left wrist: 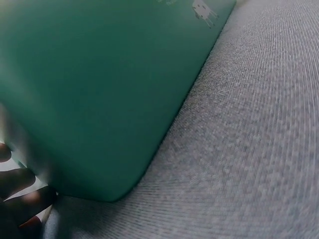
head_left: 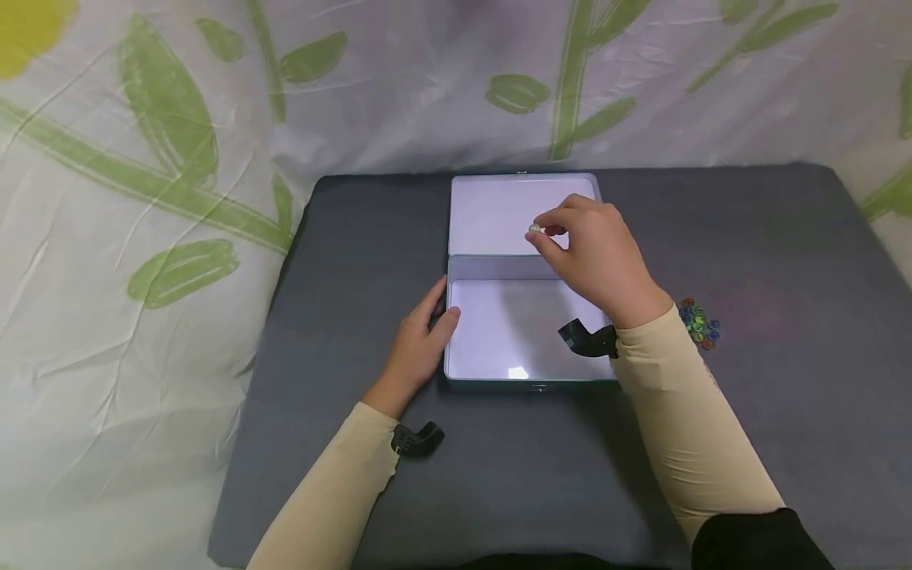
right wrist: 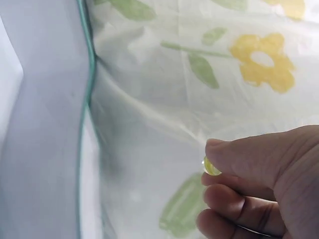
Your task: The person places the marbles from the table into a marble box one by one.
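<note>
A shallow metal box (head_left: 527,332) lies with its lid (head_left: 492,214) folded back; its inside is white and its outside green. My left hand (head_left: 420,340) holds the box's left wall, thumb over the rim and fingers along the outside. In the left wrist view, fingertips (left wrist: 30,201) show by a corner of the green outer side (left wrist: 99,99). Above the lid, my right hand (head_left: 594,249) pinches a small clear glass marble (head_left: 534,228) between thumb and forefinger. The right wrist view shows a yellow-green streak in this marble (right wrist: 212,166).
Right of the box, partly behind my right forearm, lies a cluster of colourful glass marbles (head_left: 700,323). A dark grey cloth (head_left: 342,261) covers the table. Behind it hangs a pale curtain (head_left: 427,95) with a leaf and flower print.
</note>
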{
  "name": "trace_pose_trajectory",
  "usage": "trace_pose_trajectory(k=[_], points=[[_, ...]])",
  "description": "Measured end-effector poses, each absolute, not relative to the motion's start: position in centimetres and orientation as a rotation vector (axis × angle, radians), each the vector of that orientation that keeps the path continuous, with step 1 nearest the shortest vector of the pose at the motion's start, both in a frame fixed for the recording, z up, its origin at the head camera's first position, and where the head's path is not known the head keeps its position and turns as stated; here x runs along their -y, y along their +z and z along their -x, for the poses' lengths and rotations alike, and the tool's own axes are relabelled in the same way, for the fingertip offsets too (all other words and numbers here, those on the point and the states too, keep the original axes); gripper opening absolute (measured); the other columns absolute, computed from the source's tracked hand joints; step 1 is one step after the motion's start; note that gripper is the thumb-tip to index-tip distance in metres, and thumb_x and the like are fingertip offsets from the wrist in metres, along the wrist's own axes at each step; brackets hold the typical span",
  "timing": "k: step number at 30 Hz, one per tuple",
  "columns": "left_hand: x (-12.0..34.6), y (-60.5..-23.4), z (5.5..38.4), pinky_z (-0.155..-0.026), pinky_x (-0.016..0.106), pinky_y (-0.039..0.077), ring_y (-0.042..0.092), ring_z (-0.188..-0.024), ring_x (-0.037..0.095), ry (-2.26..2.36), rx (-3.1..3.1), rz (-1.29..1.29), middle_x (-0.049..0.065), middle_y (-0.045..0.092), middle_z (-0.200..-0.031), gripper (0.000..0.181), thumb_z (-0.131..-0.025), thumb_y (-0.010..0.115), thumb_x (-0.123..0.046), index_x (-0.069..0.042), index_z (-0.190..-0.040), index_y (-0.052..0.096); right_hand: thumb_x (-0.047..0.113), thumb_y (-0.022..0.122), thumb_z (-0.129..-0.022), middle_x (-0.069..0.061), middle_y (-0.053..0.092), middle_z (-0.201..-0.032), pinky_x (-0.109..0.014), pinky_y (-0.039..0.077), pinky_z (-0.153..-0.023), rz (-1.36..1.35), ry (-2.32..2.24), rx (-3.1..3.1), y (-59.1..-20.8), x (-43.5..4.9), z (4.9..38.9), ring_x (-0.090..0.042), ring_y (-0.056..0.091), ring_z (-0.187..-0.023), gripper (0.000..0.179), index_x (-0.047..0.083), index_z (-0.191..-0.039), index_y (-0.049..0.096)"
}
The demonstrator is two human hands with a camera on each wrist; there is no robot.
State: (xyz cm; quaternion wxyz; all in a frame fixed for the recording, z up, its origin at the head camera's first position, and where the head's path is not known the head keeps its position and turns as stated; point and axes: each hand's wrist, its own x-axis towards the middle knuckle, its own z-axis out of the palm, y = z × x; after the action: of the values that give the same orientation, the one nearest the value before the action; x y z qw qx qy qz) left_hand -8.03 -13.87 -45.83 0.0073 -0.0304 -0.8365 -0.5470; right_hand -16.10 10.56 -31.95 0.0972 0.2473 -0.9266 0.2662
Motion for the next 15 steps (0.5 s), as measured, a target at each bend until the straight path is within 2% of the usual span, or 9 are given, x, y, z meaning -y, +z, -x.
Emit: trace_pose_trajectory(k=[5,15], points=[[13.2,-45.7,8.2,-0.109,0.046,0.035,0.046,-0.133,0.019,-1.675,2.645,0.103,0.0,0.041,-0.152,0.058,-0.099,0.045,-0.051,-0.032,-0.152,0.034,0.021,0.07,-0.091,-0.004,0.065,-0.095,-0.035,0.048,-0.073,-0.763,0.818,2.783,-32.8,-9.5,16.4,-0.022,0.059,-0.084,0.022,0.007,-0.107,0.075],[12.7,-45.3,8.1,-0.107,0.045,0.038,0.048,-0.131,0.02,-1.686,2.638,0.128,0.002,0.043,-0.15,0.058,-0.099,0.045,-0.05,-0.029,-0.153,0.035,0.02,0.069,-0.092,-0.001,0.068,-0.091,-0.03,0.048,-0.068,-0.927,0.937,2.817,-35.4,-8.0,16.9,-0.015,0.058,-0.075,0.022,0.007,-0.109,0.074]])
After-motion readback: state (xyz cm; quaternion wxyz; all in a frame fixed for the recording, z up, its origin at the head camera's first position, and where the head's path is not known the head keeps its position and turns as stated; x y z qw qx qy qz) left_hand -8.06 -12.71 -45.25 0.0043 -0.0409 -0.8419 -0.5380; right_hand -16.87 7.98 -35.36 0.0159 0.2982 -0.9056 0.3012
